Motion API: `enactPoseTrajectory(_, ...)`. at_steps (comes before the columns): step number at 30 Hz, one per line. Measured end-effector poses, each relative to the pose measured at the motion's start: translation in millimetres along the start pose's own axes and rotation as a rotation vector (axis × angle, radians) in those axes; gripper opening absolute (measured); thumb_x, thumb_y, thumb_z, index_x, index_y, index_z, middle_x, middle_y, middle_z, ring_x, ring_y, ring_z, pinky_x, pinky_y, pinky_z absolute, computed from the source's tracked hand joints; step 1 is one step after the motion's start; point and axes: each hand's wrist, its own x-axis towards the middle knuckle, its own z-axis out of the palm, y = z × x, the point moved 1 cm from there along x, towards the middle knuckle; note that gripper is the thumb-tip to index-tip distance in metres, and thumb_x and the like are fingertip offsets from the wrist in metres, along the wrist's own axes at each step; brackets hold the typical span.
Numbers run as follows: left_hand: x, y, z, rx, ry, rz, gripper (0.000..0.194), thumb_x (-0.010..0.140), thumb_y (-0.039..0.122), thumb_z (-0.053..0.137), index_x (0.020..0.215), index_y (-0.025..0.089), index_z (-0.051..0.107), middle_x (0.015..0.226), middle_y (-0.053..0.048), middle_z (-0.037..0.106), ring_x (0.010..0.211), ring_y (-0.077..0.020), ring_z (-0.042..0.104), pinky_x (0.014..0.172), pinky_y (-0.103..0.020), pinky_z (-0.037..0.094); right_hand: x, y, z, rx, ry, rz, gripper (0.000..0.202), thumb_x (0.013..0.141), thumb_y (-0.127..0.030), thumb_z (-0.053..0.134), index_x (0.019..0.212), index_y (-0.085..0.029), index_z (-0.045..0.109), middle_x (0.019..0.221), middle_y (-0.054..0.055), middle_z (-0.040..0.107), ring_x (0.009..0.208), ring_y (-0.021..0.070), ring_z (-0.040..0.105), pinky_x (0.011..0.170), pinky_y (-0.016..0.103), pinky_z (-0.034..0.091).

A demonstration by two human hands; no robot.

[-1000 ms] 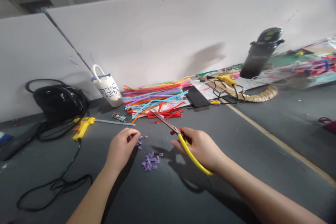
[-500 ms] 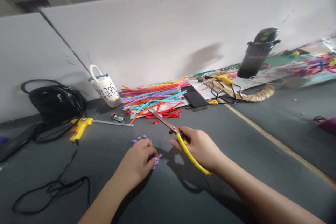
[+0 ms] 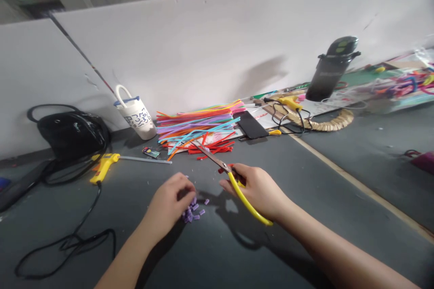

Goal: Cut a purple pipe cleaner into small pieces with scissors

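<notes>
My right hand (image 3: 252,185) grips yellow-handled scissors (image 3: 212,158), whose blades look closed and point up and left toward the red pipe cleaners (image 3: 217,146). Some dark red shows beside the scissors' pivot; I cannot tell what it is. My left hand (image 3: 171,201) is lowered to the table with fingers curled toward the thumb. What is between its fingertips, if anything, is hidden. Short purple cut pieces (image 3: 191,213) lie in a small heap by the left thumb, a few scattered to its right. One more shows just beyond the fingers.
Coloured pipe cleaners (image 3: 200,122) lie at the back beside a black phone (image 3: 251,125). To the left are a yellow glue gun (image 3: 105,167) with a trailing cord, a white cup (image 3: 137,117) and a black bag (image 3: 73,133). A dark bottle (image 3: 330,72) stands at back right.
My left hand has drawn back left and slightly up, uncovering more of the purple pieces. My right hand and the scissors have barely moved.
</notes>
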Motion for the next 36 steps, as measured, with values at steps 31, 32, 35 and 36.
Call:
enactPoseTrajectory(31,-3,3,-4.0,-0.146,0.089,-0.059,0.013,0.080,0.026,0.049,0.079,0.021,0.061,0.075,0.000,0.059,0.067,-0.0162,0.055,0.064,-0.026,0.041,-2,-4,2,-0.232,0.150,-0.106,0.035,0.072,-0.052,0.058,0.086,-0.021,0.052,0.080,0.005,0.062,0.075,0.0224,0.057,0.064,0.028,0.036)
enactPoseTrajectory(32,-4,5,-2.1,-0.133,0.057,-0.039,0.013,0.080,0.025,0.049,0.078,0.021,0.061,0.075,0.000,0.059,0.067,-0.0162,0.055,0.064,-0.027,0.041,-2,-4,3,-0.245,0.177,-0.135,0.035,0.072,-0.052,0.058,0.086,-0.020,0.052,0.085,0.007,0.061,0.081,0.0241,0.056,0.068,0.030,0.037)
enactPoseTrajectory(35,-5,7,2.5,-0.096,0.007,-0.016,0.011,0.079,0.024,0.052,0.077,0.021,0.062,0.075,-0.001,0.058,0.067,-0.0171,0.055,0.064,-0.028,0.041,0,-1,3,-0.236,0.205,-0.146,0.036,0.073,-0.053,0.057,0.085,-0.019,0.051,0.085,0.007,0.061,0.081,0.0240,0.056,0.069,0.030,0.037)
enactPoseTrajectory(36,-5,8,4.5,-0.076,0.001,-0.005,0.010,0.079,0.024,0.052,0.077,0.021,0.062,0.077,-0.001,0.059,0.070,-0.0179,0.056,0.066,-0.029,0.041,1,-1,3,-0.227,0.205,-0.137,0.036,0.074,-0.053,0.057,0.084,-0.020,0.051,0.083,0.006,0.060,0.078,0.0230,0.056,0.067,0.029,0.037)
